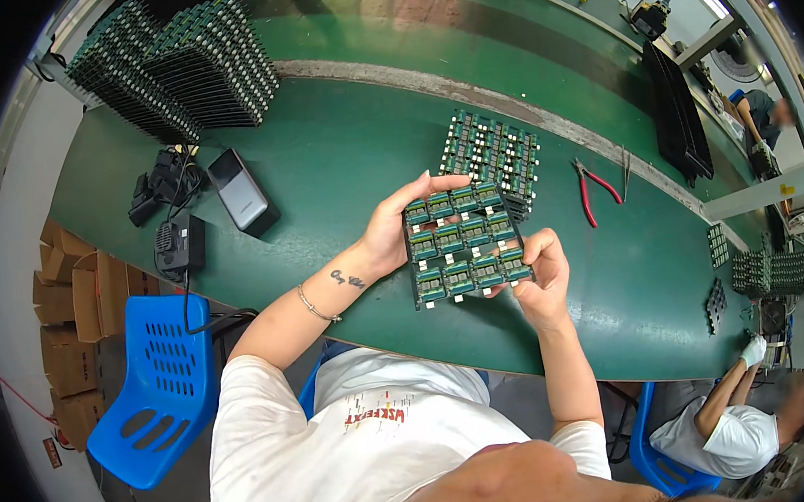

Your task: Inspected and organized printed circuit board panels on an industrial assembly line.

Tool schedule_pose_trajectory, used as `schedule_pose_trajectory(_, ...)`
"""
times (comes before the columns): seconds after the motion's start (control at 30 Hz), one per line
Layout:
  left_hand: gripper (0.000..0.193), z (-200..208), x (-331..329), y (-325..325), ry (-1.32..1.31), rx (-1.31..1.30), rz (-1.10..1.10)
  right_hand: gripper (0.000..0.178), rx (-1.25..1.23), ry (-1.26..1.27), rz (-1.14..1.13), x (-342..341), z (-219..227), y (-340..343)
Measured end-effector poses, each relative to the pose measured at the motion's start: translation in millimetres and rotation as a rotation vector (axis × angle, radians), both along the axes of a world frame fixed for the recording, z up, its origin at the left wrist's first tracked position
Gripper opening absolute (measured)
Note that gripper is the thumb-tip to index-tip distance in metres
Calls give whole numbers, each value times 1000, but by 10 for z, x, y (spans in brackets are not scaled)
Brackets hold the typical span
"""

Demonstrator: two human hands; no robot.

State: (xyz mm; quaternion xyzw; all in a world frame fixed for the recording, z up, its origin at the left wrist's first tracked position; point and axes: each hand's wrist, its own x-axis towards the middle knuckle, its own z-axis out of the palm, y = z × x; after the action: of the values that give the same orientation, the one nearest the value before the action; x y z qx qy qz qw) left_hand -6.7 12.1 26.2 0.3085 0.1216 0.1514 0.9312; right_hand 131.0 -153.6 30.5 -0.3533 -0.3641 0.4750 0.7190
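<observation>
A green circuit-board panel (pixel 460 238), set with rows of small modules, is held raised over the green worktable (pixel 338 152), tilted toward the person. Taking that panel as the clock's centre, the left hand (pixel 389 228) grips it at ten o'clock, partly closed, one finger stretched along the top edge; its other fingers are largely lost behind the board. The right hand (pixel 545 277) is at four o'clock, half curled, pinching the lower right corner (how its fingers sit underneath is mostly hidden).

More panels (pixel 491 150) lie at about one o'clock; the held one covers their near end, and I cannot tell how many layers there are. Red-handled pliers (pixel 588 200) rest open between two and three o'clock, with thin tweezers (pixel 626 172) just beyond, too fine to make out well. A grey power bank (pixel 240 193) lies between nine and ten o'clock, near tangled black adapters (pixel 180 245) whose separate cables are hard to trace. Tall board stacks (pixel 213 68) stand at ten o'clock, their separate boards blurring together. At four o'clock, far out, a co-worker (pixel 719 438) reaches forward with a gloved hand (pixel 755 351); what it touches is unclear.
</observation>
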Motion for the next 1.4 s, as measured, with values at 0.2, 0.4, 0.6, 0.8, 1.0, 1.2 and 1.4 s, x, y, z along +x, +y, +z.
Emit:
schedule_pose_trajectory(0.2,45,-15,13,-18,-5,-22,-1,43,46,94,29,70,-40,8)
schedule_pose_trajectory(0.4,44,-30,21,-15,-11,-24,0,43,28,109,-5,79,-52,32)
schedule_pose_trajectory(0.6,45,-35,20,-16,7,12,16,44,-5,147,-19,96,-40,38)
schedule_pose_trajectory(0.8,43,-20,10,-22,-2,6,25,45,-24,137,-33,92,-18,56)
schedule_pose_trajectory(1.0,43,-5,19,-37,-3,-7,19,44,-13,172,-45,86,2,86)
schedule_pose_trajectory(1.2,46,10,34,-52,-15,27,2,39,9,298,28,193,-7,70)
schedule_pose_trajectory(1.4,49,8,32,-134,6,-19,-39,30,193,672,214,261,-198,94)
